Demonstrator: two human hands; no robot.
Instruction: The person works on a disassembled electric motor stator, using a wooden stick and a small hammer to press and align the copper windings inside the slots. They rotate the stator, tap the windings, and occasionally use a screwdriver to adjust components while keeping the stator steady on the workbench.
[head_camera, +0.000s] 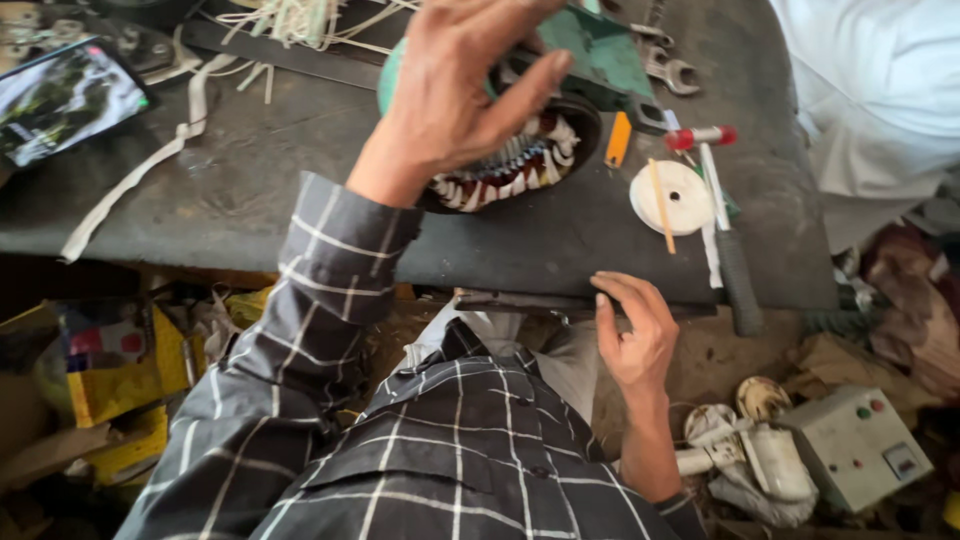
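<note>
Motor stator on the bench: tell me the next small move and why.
Probably steady the motor stator with the right hand, which rests idle at the bench edge, since only the left hand is on it.

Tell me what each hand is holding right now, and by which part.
Left hand rests on the motor stator's rim; whether it grips cannot be told. Right hand holds nothing, fingers on the workbench edge.

A motor stator (520, 160) sits on the workbench (250, 190). Right of it lies a tape roll (685, 205), wrenches (668, 62) behind, a phone (62, 100) far left.
</note>
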